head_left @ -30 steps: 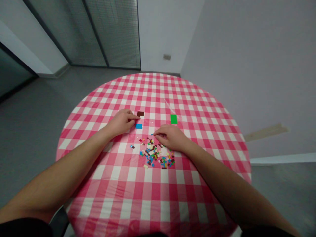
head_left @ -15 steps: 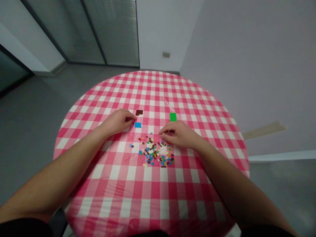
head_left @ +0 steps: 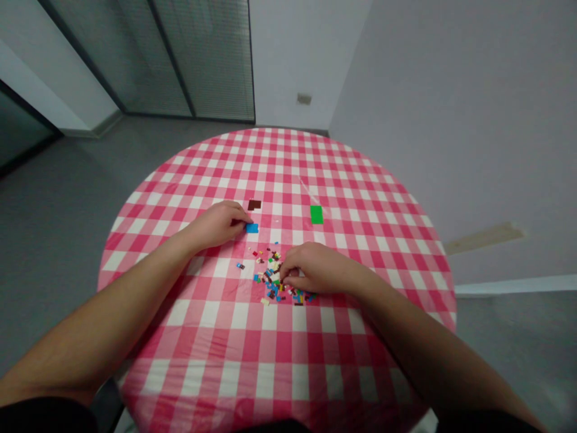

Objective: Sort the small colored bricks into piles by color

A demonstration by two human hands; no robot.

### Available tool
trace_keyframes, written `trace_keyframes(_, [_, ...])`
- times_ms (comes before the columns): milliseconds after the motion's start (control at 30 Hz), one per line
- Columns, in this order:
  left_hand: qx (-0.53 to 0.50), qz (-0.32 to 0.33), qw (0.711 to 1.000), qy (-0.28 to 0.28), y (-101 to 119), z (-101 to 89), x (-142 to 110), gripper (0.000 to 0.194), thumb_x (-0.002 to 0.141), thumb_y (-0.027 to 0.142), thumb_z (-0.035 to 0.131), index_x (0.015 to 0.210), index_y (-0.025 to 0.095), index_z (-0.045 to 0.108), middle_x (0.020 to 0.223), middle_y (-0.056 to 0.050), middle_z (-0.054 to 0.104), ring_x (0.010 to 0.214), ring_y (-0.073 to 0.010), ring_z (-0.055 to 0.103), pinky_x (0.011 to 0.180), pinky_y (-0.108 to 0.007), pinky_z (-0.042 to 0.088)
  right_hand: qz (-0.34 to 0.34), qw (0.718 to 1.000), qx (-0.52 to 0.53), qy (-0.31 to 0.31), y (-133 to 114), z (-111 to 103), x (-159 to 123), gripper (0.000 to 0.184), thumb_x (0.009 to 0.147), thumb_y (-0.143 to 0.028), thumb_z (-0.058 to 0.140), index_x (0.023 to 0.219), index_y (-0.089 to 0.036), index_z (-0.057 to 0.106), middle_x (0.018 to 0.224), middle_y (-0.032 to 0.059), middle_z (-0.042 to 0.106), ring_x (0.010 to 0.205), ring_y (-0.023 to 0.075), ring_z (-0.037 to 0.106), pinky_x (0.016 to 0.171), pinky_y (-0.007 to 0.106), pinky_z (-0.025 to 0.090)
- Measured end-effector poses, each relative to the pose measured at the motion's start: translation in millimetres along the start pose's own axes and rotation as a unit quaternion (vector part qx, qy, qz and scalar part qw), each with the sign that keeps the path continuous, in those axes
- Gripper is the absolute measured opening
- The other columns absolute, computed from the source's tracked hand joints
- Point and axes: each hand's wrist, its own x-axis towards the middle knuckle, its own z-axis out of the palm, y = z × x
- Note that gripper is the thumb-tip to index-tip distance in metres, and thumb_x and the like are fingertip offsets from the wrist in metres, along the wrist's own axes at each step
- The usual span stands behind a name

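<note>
My left hand (head_left: 222, 222) rests on the cloth with its fingers curled together, fingertips on the left edge of a flat blue block of toy bricks (head_left: 252, 228). Just beyond it lies a dark brown block (head_left: 255, 205) with a notch in its near side. My right hand (head_left: 315, 267) is over the right part of a pile of small loose toy bricks (head_left: 273, 290) in mixed colours. Its thumb and index finger come close together among the pieces; whatever is between them is too small to make out. The hand covers part of the pile.
A green rectangular block (head_left: 317, 214) lies beyond my right hand. A small blue and dark piece (head_left: 240, 266) sits left of the pile. Everything is on a round table with a red and white checked cloth (head_left: 288, 343). A wall (head_left: 473, 120) stands close on the right.
My right hand has moved toward me and left, down into the pile, and its fingers have drawn closer. My left hand has shifted slightly right, onto the blue block's edge.
</note>
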Motion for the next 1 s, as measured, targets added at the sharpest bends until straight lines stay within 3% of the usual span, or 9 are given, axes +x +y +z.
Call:
trace_keyframes(333, [-0.029, 0.006, 1.0, 0.008, 3.6, -1.3, -0.7, 0.034, 0.084, 0.018, 0.05, 0.101, 0.017, 0.08, 0.096, -0.009, 0.075, 0.09, -0.0221, 0.068, 0.086, -0.036, 0.054, -0.018, 0.999, 0.031, -0.004, -1.0, -1.0, 0.0, 0.02, 0.079, -0.007, 0.059, 0.081, -0.019, 0.076, 0.084, 0.0032, 0.075, 0.073, 0.0139, 0.063, 0.068, 0.025, 0.043])
trace_keyframes(400, [-0.043, -0.002, 0.999, 0.013, 4.7, -1.5, -0.9, 0.033, 0.084, 0.019, 0.051, 0.1, 0.018, 0.08, 0.096, -0.008, 0.075, 0.09, -0.0221, 0.068, 0.086, -0.035, 0.054, -0.018, 0.998, 0.051, 0.037, -0.6, -0.7, 1.1, 0.018, 0.079, -0.008, 0.06, 0.081, -0.018, 0.075, 0.082, 0.0031, 0.074, 0.07, 0.0129, 0.062, 0.066, 0.024, 0.043])
trace_keyframes(500, [-0.051, -0.017, 0.998, 0.015, 6.7, -2.1, -0.9, 0.032, 0.083, 0.019, 0.051, 0.098, 0.02, 0.08, 0.097, -0.007, 0.075, 0.092, -0.0219, 0.068, 0.087, -0.035, 0.054, 0.029, 0.985, 0.064, 0.155, 5.3, 1.1, 5.1, 0.015, 0.079, -0.011, 0.062, 0.083, -0.018, 0.074, 0.076, 0.0022, 0.072, 0.065, 0.0124, 0.061, 0.063, 0.024, 0.042])
trace_keyframes(667, [-0.055, -0.038, 0.998, 0.014, 9.2, -2.4, -0.1, 0.032, 0.081, 0.018, 0.052, 0.096, 0.021, 0.08, 0.096, -0.007, 0.076, 0.091, -0.0216, 0.068, 0.086, -0.036, 0.053, 0.101, 0.948, -0.005, 0.301, 27.9, 4.1, 17.8, 0.012, 0.081, -0.014, 0.061, 0.082, -0.018, 0.072, 0.08, 0.005, 0.073, 0.073, 0.0159, 0.064, 0.069, 0.028, 0.047])
trace_keyframes(800, [-0.061, -0.019, 0.998, 0.018, 8.4, 1.1, 0.4, 0.033, 0.081, 0.018, 0.051, 0.097, 0.02, 0.08, 0.096, -0.008, 0.075, 0.091, -0.0226, 0.068, 0.087, -0.038, 0.053, 0.1, 0.948, -0.059, 0.297, 40.6, 3.0, 26.9, 0.013, 0.083, -0.011, 0.06, 0.081, -0.019, 0.07, 0.086, 0.0068, 0.073, 0.079, 0.0178, 0.064, 0.073, 0.03, 0.048])
trace_keyframes(1000, [-0.038, 0.016, 0.999, 0.019, 12.2, 8.4, 0.8, 0.033, 0.085, 0.016, 0.05, 0.102, 0.019, 0.078, 0.098, -0.009, 0.073, 0.094, -0.0227, 0.066, 0.09, -0.039, 0.051, 0.059, 0.954, -0.042, 0.292, 44.6, 3.3, 26.7, 0.016, 0.088, -0.014, 0.057, 0.088, -0.017, 0.073, 0.092, 0.008, 0.075, 0.085, 0.0191, 0.067, 0.08, 0.031, 0.05])
